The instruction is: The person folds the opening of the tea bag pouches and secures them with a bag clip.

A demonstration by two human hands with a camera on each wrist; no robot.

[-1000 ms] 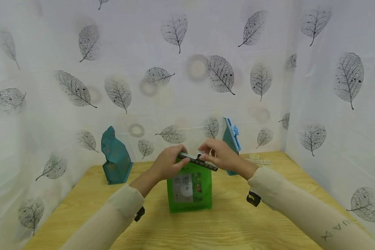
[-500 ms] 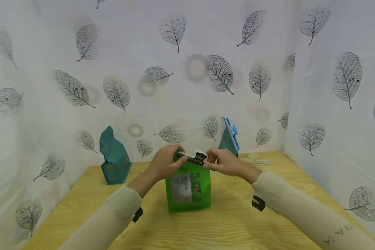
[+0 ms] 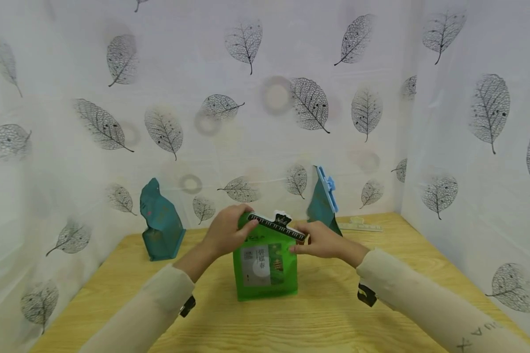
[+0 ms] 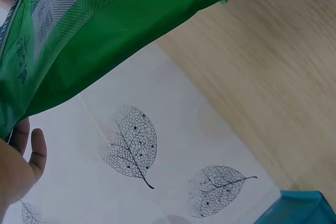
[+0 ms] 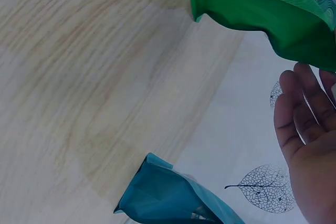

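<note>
A green tea bag [image 3: 267,289] with a grey label stands on the table in front of me. Across its top lies a black clip [image 3: 276,225] with piano-key markings and a white-edged handle, slanting down to the right. My left hand [image 3: 225,233] holds the bag's upper left corner, thumb in front beside the clip's left end and fingers behind. At the upper right edge, my right hand [image 3: 324,240] pinches the bag just below the clip's right end, thumb on the front. The left wrist view shows the bag's side [image 4: 121,40]; the right wrist view shows curled fingers [image 5: 310,103] at its edge.
A teal bag [image 3: 161,225] stands at the back left, its top folded over. Behind my right hand is another teal bag [image 3: 320,206] with a light blue clip [image 3: 329,189]. A pale clip [image 3: 362,226] lies at the back right. Leaf-print curtains [image 3: 265,132] enclose the table [image 3: 221,323].
My right hand has let go of the clip's handle and moved down and right to the bag's edge. The clip now spans the bag's top in full view. The left hand has shifted slightly left.
</note>
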